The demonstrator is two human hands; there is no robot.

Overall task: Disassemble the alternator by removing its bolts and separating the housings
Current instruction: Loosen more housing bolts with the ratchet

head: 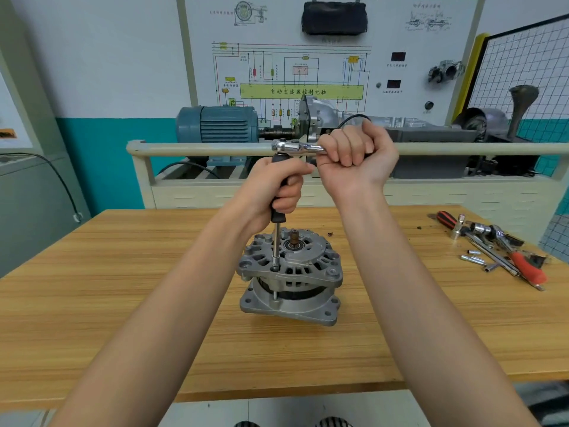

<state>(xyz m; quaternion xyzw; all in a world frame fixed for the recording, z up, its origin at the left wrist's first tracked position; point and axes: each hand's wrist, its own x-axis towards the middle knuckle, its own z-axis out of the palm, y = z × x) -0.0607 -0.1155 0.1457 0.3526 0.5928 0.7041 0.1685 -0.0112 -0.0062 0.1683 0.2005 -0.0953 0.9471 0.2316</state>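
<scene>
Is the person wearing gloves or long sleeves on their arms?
No. The left hand and right hand are bare, with no gloves. Both forearms are bare too, with no sleeves showing. I see no watch, rings or bracelets.

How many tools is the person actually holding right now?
2, joined together. The left hand grips the black-handled driver standing upright on an alternator bolt; the right hand grips the chrome ratchet on top of it. Other tools lie loose on the table.

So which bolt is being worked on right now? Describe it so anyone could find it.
Start at the alternator standing on the wooden table. On its front-left ear, the bolt runs down between both housings. It alone has the socket extension seated on its head.
</scene>
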